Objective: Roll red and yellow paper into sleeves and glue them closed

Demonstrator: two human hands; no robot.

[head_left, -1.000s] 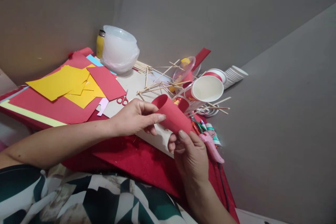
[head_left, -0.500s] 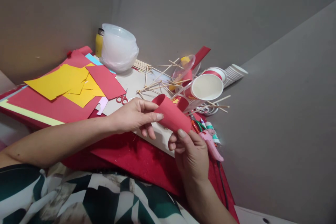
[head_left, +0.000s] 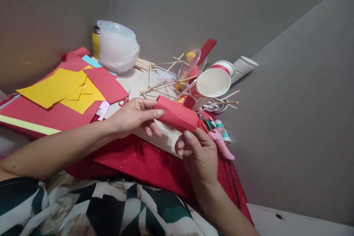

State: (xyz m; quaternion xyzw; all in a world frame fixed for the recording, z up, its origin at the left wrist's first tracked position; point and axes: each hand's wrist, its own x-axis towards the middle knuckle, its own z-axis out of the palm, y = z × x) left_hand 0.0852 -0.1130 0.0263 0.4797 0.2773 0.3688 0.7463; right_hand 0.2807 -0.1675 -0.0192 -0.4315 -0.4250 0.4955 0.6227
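A curled piece of red paper (head_left: 177,114) is held up over the front of the table, between my two hands. My left hand (head_left: 139,116) pinches its left end, thumb on the near side. At the lower right corner my right hand (head_left: 197,147) grips the paper between thumb and fingers. Just behind the paper are a paper cup (head_left: 214,83) lying tilted with its mouth toward me, and several thin wooden sticks (head_left: 160,86) joined into frames. A pair of red-handled scissors (head_left: 123,101) lies beyond my left hand, partly hidden.
Yellow paper sheets (head_left: 52,86) and red sheets lie at the left. A stack of clear plastic bowls (head_left: 118,48) stands at the back beside a yellow bottle (head_left: 96,42). At the right are a pink glue gun (head_left: 221,143), its cord, and stacked white cups (head_left: 243,70) against the wall.
The red paper has gone from a round tube with an open end showing to a flatter, looser curl. Both hands keep hold of it. The whole view has shifted slightly.
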